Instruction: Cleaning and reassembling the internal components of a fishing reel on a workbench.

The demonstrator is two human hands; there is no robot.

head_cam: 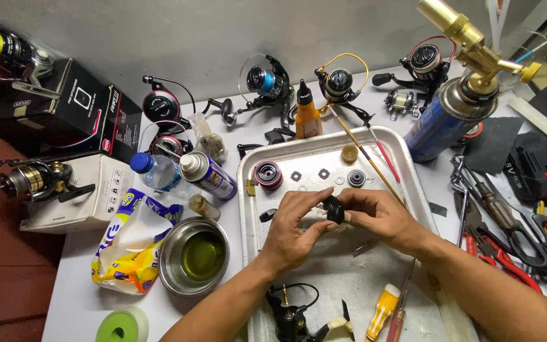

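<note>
The work surface is a white table [83,297] crowded with fishing reels, tools and bottles, with a metal tray [413,183] at its centre. Above the middle of the tray, both hands hold one small black part [334,209]. The left hand [292,231] pinches it from the left side; the right hand [378,215] closes on it from the right, fingertips meeting across it. Its long axis appears to run roughly upright, though the fingers partly hide it. A stripped reel body [289,313] lies at the tray's near edge.

Left hand [294,229] and right hand [381,216] pinching small black part [333,209], above metal tray [406,166]
</note>
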